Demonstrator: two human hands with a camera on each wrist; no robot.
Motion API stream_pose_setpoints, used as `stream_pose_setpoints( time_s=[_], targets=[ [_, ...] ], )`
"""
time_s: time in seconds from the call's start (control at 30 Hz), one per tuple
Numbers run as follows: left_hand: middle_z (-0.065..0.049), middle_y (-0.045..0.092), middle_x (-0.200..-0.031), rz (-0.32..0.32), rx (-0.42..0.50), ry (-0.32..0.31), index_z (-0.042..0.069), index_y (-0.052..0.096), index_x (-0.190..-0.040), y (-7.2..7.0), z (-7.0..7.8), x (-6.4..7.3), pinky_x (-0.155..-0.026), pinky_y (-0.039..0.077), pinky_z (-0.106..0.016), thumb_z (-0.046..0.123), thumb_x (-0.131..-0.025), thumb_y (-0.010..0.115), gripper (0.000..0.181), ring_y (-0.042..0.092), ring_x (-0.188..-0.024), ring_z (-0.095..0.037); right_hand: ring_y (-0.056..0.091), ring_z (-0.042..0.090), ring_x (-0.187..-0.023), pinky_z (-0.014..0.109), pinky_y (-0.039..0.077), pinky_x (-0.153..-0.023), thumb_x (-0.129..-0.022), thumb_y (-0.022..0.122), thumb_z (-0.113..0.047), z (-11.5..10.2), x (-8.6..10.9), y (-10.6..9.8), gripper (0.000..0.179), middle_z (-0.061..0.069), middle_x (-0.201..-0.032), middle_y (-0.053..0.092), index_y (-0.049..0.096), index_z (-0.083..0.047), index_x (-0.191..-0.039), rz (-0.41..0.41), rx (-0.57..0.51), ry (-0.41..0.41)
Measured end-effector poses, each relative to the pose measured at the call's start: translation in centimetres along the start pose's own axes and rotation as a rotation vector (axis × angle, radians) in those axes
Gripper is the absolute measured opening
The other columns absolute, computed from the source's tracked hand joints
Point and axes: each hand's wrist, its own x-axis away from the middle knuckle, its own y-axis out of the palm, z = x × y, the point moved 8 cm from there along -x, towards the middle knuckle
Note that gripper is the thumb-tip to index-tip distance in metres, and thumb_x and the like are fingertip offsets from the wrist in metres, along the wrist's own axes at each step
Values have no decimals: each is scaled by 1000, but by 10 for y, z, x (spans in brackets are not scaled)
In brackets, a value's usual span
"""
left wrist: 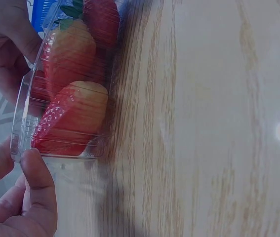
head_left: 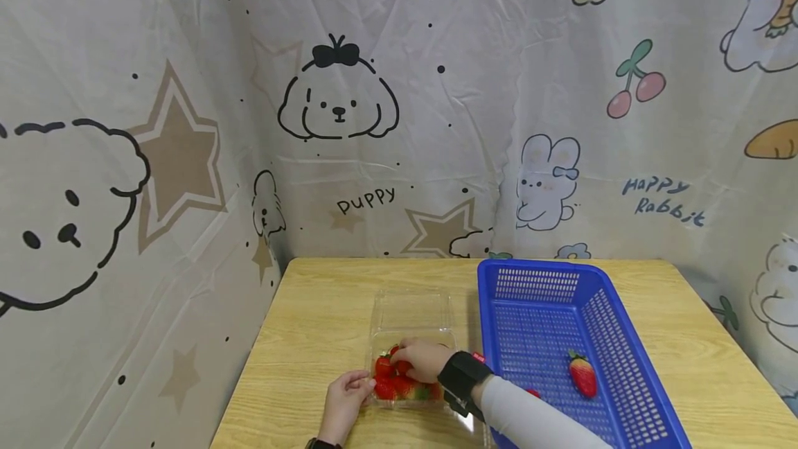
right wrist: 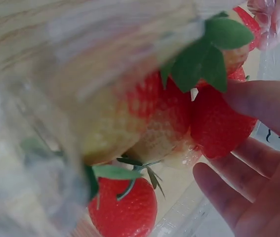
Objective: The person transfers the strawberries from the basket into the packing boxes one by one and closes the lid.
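A clear plastic box [left wrist: 22,116] with several strawberries [head_left: 402,386] in it stands on the table, its hinged lid [head_left: 413,309] thrown back toward the wall. My left hand [head_left: 344,397] pinches the box's near left corner between thumb and fingers. Reaching in from the right, my right hand [head_left: 427,360] is inside the box. In the right wrist view its thumb and fingers grip a red strawberry [right wrist: 221,123] among the others. Green leaves [right wrist: 199,61] lie close to the thumb. The clear plastic blurs part of that view.
To the right stands a blue basket [head_left: 642,345] with a strawberry [head_left: 582,375] in it; another red piece [head_left: 533,392] shows beside my white sleeve [head_left: 536,414]. The wooden table [head_left: 299,338] ends at a printed curtain [head_left: 349,172].
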Motion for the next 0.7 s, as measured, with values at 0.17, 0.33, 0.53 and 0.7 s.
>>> stream_pose_setpoints(
  time_s=[0.17,0.33,0.53,0.7],
  targets=[
    [-5,59,-78,5,-15,11,-13,60,-103,0,2,1,-57,45,-21,7,-81,66,30,52,-71,-10,55,8,-85,17,45,-76,-78,69,-10,1,0,2,28,-2,-93,55,66,-16,-105,4,19,1],
    [-4,58,-77,-1,-1,-8,-14,59,-105,0,1,1,-58,48,-23,7,-82,65,31,52,-69,-9,56,12,-93,20,46,-81,-82,66,-12,-3,5,-11,32,1,-102,56,62,-14,-114,-40,-28,14],
    [-4,58,-76,-4,0,-8,-14,58,-105,0,0,1,-58,48,-23,7,-82,66,33,52,-69,-9,50,26,-114,37,46,-89,-87,61,-14,7,18,-65,48,14,-131,44,46,-12,-133,70,-141,68],
    [-3,58,-75,-1,-1,11,-15,58,-104,0,2,0,-57,47,-22,7,-82,66,32,53,-70,-10,50,34,-114,41,49,-84,-85,64,-14,26,45,-134,60,19,-140,34,38,-13,-139,382,-85,80]
  ],
)
